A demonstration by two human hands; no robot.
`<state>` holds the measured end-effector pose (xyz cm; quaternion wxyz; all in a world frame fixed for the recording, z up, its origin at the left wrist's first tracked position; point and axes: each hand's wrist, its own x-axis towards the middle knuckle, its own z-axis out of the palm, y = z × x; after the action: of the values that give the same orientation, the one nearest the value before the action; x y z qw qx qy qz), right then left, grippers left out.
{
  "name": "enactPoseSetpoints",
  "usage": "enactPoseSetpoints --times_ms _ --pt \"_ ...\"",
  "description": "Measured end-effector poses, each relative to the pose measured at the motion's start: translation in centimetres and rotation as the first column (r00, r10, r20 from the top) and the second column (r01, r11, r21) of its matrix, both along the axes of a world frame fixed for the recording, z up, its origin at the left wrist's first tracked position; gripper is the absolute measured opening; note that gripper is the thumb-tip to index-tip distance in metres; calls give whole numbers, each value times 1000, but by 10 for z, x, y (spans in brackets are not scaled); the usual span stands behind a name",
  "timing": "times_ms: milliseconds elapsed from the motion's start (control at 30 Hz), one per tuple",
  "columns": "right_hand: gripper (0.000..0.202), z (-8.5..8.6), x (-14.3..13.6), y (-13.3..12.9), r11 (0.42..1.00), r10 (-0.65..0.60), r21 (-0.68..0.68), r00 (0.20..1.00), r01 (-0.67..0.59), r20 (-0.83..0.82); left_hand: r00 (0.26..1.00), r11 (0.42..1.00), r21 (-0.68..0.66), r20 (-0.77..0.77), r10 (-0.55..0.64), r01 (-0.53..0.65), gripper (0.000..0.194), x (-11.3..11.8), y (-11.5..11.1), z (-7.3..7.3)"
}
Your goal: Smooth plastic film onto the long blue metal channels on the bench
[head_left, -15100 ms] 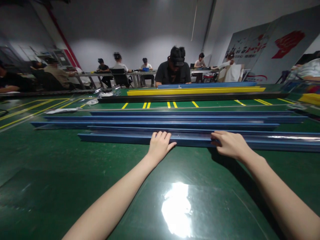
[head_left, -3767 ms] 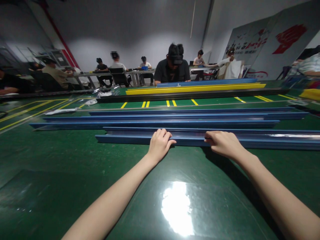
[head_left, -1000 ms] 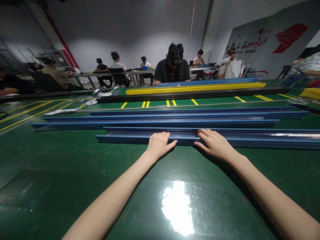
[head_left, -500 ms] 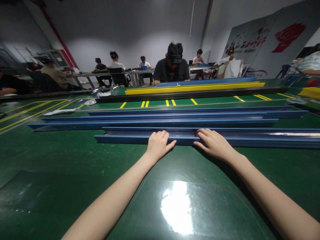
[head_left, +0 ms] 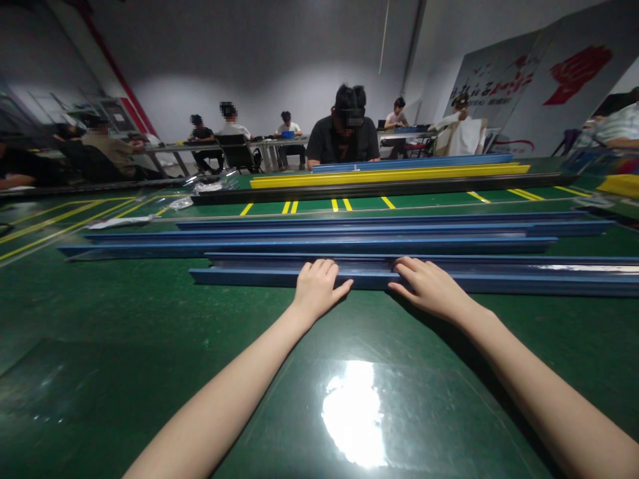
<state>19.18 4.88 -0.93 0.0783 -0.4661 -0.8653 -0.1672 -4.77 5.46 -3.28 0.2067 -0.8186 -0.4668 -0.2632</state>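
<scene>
A long blue channel-shaped strip (head_left: 499, 285) lies across the green table (head_left: 150, 326), nearest to me, and runs out of view on the right. My left hand (head_left: 318, 286) grips its near wall left of centre, fingers over the top into the channel and thumb on the front side. Further right, my right hand (head_left: 423, 283) holds the same wall in a like way, its thumb low on the front. Both hands' fingertips are partly hidden inside the channel. Just behind lie more blue strips (head_left: 319, 246), parallel to the near one.
Beyond are a black strip (head_left: 399, 188), a yellow strip (head_left: 389, 175) and another blue strip (head_left: 424, 161). A person (head_left: 343, 136) sits opposite. Crumpled clear plastic (head_left: 180, 203) lies at the far left. A clear sheet (head_left: 424, 412) shines near me. Several people sit behind.
</scene>
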Motion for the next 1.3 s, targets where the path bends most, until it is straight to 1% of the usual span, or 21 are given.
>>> enactPoseSetpoints --times_ms 133,367,567,833,1033,1200,1300 --pt "33 5 -4 -4 997 -68 -24 997 69 46 1000 1000 1 -3 0 0 33 0 0 -1" --pt "34 11 -11 -9 988 -152 -6 983 153 106 1000 1000 -5 -12 20 -20 34 1 0 0" --pt "30 13 -11 -8 988 -152 2 980 153 129 999 999 -13 -17 29 -30 35 1 0 -2" --pt "31 17 -12 -14 988 -143 -43 978 151 151 1000 1000 -15 -7 27 -28 33 2 -1 -3" --pt "32 22 -16 -17 983 -151 -78 972 167 179 1000 1000 -17 4 3 -3 31 1 -3 -3" --pt "34 23 -16 -19 987 -122 -86 981 136 153 1000 999 -29 13 -17 18 29 1 -4 -1" --pt "34 19 -22 -20 995 -78 -49 993 83 91 999 999 -26 22 -29 30 28 0 -4 0"
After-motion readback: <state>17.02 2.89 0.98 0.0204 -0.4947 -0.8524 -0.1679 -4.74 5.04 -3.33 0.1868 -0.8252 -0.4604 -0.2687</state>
